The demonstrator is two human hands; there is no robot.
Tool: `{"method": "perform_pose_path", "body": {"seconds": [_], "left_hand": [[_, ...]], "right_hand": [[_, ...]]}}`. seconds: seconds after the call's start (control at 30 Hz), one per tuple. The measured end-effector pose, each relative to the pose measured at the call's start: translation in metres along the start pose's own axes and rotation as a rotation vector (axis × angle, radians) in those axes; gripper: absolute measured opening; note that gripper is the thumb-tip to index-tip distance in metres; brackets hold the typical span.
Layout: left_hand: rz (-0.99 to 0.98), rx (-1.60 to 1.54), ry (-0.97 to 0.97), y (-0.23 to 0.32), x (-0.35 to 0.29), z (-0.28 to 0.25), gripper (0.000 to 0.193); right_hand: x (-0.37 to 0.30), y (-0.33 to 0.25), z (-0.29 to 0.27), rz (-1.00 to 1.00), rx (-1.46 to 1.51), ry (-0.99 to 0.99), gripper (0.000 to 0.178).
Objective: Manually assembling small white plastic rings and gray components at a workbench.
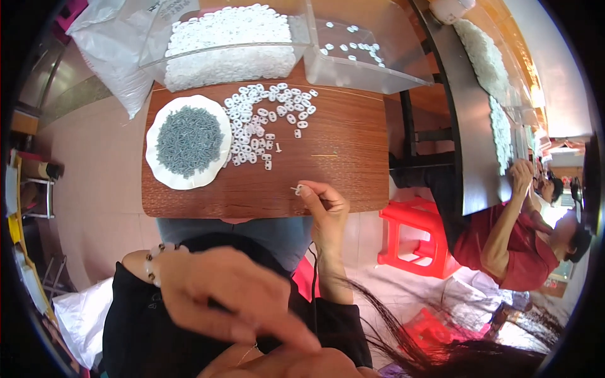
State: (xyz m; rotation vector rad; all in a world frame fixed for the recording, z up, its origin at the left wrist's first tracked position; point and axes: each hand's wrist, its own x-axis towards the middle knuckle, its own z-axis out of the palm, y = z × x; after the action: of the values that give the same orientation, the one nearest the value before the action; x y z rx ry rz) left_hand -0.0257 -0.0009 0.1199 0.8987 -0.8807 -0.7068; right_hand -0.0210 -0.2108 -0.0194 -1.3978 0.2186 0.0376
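Note:
My right hand is over the near edge of the brown table. Between its thumb and fingertips it pinches a small white plastic piece, with what looks like a thin screw sticking out to the left. My left hand, with a beaded bracelet at the wrist, is raised close to my chest, somewhat blurred. Its index finger is stretched out and nothing shows in it. Loose white two-hole plastic pieces lie spread over the table. Left of them, a white scalloped plate is heaped with grey screws.
A clear bin full of white pieces stands at the back; another clear bin holds a few. A white sack hangs at far left. A red stool and a co-worker in a red shirt are at right, by a dark table.

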Motion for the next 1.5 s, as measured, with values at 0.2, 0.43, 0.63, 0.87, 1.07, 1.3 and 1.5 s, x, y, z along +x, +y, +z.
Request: {"method": "perform_pose_path", "body": {"seconds": [0.2,0.43,0.63,0.87,1.07,1.3,1.5], "left_hand": [[0.152,-0.303,-0.012,0.0,-0.004,0.012,0.017],[0.215,-0.33,-0.034,-0.007,-0.013,0.018,0.04],[0.122,-0.258,-0.083,-0.009,-0.022,0.015,0.044],[0.434,-0.277,0.142,-0.015,-0.027,0.029,0.035],[0.162,-0.164,0.324,-0.009,-0.055,0.023,0.05],[-0.25,-0.308,0.876,-0.056,-0.074,-0.034,0.048],[-0.296,-0.459,0.883,-0.083,-0.074,-0.057,0.032]], "right_hand": [[-0.009,-0.006,0.007,-0.019,0.039,-0.043,0.012],[-0.015,-0.005,0.006,-0.02,0.023,-0.054,0.012],[-0.019,-0.011,0.009,-0.042,0.0,-0.05,0.012],[-0.02,-0.009,0.007,-0.075,-0.018,-0.041,0.012],[-0.021,-0.014,0.015,-0.071,-0.077,-0.018,0.013],[-0.004,-0.018,0.023,-0.019,-0.071,0.001,0.015],[0.003,-0.017,0.025,0.003,-0.034,-0.009,0.015]]}}
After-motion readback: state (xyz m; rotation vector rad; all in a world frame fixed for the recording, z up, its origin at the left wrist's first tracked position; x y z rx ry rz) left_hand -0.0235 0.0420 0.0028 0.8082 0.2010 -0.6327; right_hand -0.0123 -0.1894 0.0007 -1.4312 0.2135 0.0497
